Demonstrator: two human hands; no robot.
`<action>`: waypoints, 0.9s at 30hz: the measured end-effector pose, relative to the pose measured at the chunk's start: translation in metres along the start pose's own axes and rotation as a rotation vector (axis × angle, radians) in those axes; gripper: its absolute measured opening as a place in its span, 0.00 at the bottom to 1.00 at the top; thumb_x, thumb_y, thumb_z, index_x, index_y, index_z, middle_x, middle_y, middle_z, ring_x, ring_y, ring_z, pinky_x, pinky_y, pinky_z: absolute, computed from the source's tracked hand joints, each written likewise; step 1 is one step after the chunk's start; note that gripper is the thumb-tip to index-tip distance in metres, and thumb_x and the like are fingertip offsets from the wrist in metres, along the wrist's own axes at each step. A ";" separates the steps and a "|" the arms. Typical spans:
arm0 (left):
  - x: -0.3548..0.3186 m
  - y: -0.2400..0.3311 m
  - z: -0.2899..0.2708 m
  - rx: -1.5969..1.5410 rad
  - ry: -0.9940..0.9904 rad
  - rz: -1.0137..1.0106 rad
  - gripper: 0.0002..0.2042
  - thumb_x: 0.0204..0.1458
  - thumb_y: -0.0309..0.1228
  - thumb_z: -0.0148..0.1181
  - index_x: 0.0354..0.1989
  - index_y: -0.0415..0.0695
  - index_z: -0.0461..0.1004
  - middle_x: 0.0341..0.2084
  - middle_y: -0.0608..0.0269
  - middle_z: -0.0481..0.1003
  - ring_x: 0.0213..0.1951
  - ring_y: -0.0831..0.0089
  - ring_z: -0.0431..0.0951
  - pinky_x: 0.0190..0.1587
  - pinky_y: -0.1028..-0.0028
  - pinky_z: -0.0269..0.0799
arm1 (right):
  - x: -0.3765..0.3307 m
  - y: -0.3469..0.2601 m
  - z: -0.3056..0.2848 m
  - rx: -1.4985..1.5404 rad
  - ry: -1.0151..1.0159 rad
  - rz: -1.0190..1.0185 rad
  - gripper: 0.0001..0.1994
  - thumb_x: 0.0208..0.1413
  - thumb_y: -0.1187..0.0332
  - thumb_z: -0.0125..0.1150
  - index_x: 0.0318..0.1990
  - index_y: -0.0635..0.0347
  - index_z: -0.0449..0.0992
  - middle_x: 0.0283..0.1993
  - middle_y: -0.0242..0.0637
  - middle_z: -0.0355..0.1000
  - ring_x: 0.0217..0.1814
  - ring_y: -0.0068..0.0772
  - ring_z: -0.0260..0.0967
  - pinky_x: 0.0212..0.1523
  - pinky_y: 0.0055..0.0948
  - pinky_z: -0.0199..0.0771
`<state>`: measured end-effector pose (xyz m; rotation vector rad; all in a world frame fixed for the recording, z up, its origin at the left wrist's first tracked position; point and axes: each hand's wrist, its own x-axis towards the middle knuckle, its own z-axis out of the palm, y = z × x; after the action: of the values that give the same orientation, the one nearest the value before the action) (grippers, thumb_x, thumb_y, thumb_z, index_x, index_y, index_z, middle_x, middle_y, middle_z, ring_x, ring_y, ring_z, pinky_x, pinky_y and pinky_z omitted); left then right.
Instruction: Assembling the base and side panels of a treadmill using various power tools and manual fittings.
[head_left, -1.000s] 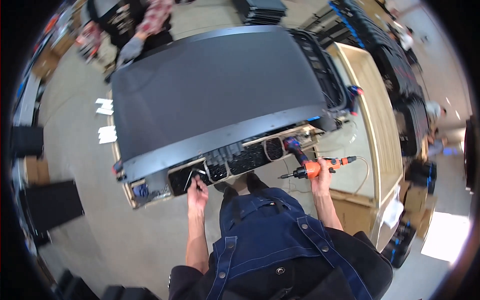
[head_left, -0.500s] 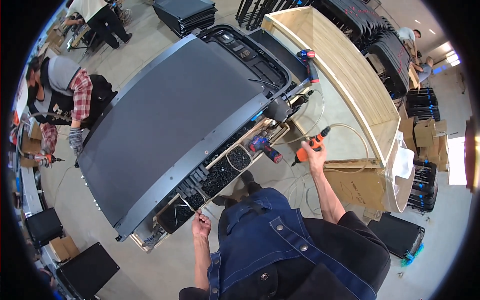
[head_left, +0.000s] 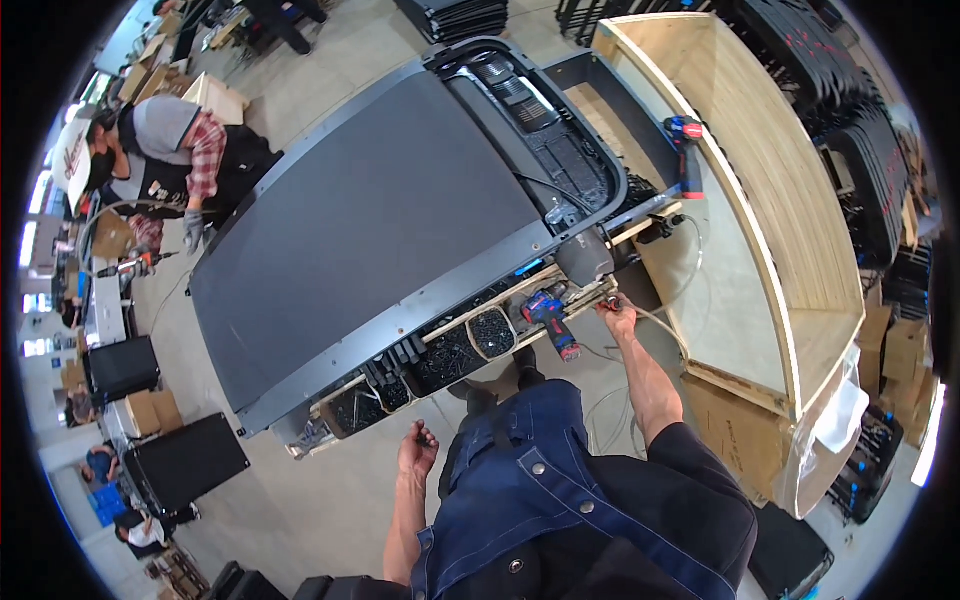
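Observation:
My left hand (head_left: 418,448) is closed around small dark screws (head_left: 424,437), held off the near edge of the bench below the screw bins. My right hand (head_left: 619,318) grips an air screwdriver (head_left: 612,302) beside the end of the wooden rail. Only a small part of that tool shows, with its hose trailing off to the right. Before me lies a large dark panel (head_left: 370,230) with a frame (head_left: 540,130) at its far right end. Black screws fill a bin (head_left: 491,332) and a longer bin (head_left: 450,360) along the near edge. A blue and red cordless driver (head_left: 551,318) rests right of them.
A second cordless driver (head_left: 686,155) hangs by the large wooden crate (head_left: 760,190) on the right. Under the crate is a cardboard box (head_left: 735,430). A co-worker (head_left: 175,165) stands at the panel's left side. Stacked black frames (head_left: 865,150) line the far right.
My left hand has drawn back from the screw bin toward me. My right hand has moved in to the rail end, and the orange screwdriver body is now mostly out of sight. The view has shifted.

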<state>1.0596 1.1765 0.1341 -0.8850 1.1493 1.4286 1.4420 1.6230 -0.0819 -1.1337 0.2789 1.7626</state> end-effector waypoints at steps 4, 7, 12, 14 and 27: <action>0.042 -0.015 0.037 -0.046 -0.197 -0.048 0.09 0.67 0.36 0.52 0.40 0.44 0.73 0.26 0.64 0.70 0.29 0.69 0.70 0.35 0.71 0.72 | 0.053 -0.064 -0.042 -0.450 -0.260 -0.285 0.10 0.53 0.73 0.67 0.41 0.63 0.75 0.36 0.34 0.72 0.49 0.39 0.69 0.42 0.50 0.76; 0.031 -0.005 0.015 -0.006 0.009 0.075 0.07 0.65 0.31 0.52 0.40 0.41 0.73 0.29 0.60 0.72 0.34 0.65 0.74 0.40 0.68 0.75 | -0.049 0.031 0.014 -1.294 -0.047 -0.335 0.24 0.58 0.71 0.65 0.59 0.60 0.63 0.39 0.37 0.69 0.38 0.31 0.68 0.32 0.30 0.73; 0.080 0.005 0.071 -0.008 -0.052 0.161 0.08 0.65 0.30 0.51 0.48 0.41 0.72 0.35 0.56 0.75 0.42 0.59 0.78 0.49 0.62 0.79 | -0.132 0.011 0.035 -1.182 0.042 -0.182 0.28 0.56 0.69 0.66 0.62 0.61 0.62 0.44 0.37 0.72 0.31 0.27 0.72 0.23 0.25 0.72; 0.082 0.005 0.085 0.050 0.008 0.192 0.12 0.65 0.32 0.52 0.53 0.42 0.71 0.37 0.54 0.76 0.42 0.58 0.79 0.46 0.60 0.80 | -0.158 0.014 0.038 -1.167 0.059 -0.115 0.22 0.57 0.69 0.65 0.58 0.62 0.68 0.41 0.37 0.73 0.31 0.29 0.74 0.28 0.26 0.78; -0.097 0.103 -0.075 0.892 0.782 1.293 0.09 0.58 0.30 0.58 0.43 0.39 0.78 0.35 0.49 0.79 0.38 0.52 0.79 0.45 0.61 0.74 | -0.264 0.138 0.116 -1.843 -0.781 0.013 0.13 0.55 0.70 0.68 0.45 0.68 0.78 0.38 0.36 0.77 0.42 0.25 0.75 0.45 0.26 0.75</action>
<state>0.9707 1.0796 0.2249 0.1156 2.9654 1.1618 1.2844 1.4678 0.1487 -1.2891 -2.1610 2.0858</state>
